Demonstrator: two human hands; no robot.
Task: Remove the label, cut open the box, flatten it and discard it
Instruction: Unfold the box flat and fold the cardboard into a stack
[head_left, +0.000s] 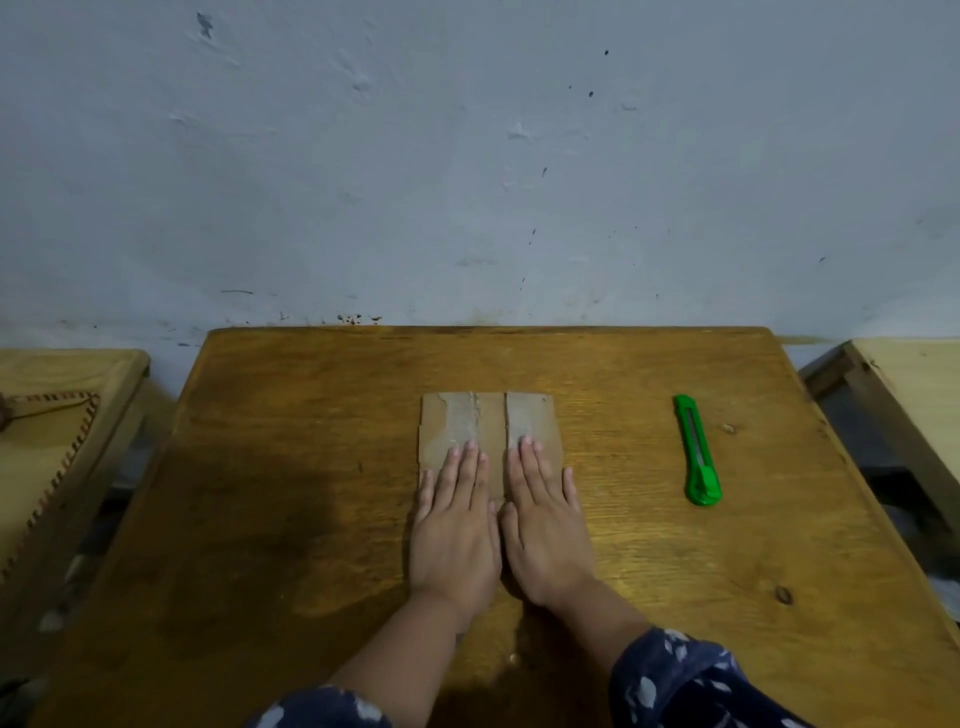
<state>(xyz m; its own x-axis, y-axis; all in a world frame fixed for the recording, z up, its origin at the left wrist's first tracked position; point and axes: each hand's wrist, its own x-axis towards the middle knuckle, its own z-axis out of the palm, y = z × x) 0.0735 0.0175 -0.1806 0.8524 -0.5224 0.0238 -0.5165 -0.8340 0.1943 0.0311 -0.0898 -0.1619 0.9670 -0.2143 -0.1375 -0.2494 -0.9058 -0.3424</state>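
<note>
A small brown cardboard box (483, 423) lies flat in the middle of the wooden table (311, 441), with a torn paler patch on its top and a seam down its middle. My left hand (454, 525) presses palm down on the box's near left part, fingers straight and together. Beside it, my right hand (545, 525) lies flat on the near right part, and the two hands touch along the thumbs. A green utility knife (697, 449) rests on the table to the right of the box, apart from both hands.
The table stands against a pale blue wall (467, 182). A lower wooden table (62, 395) with a patterned cord on it sits at the left. Another light wooden table (914, 384) stands at the right, with a gap between.
</note>
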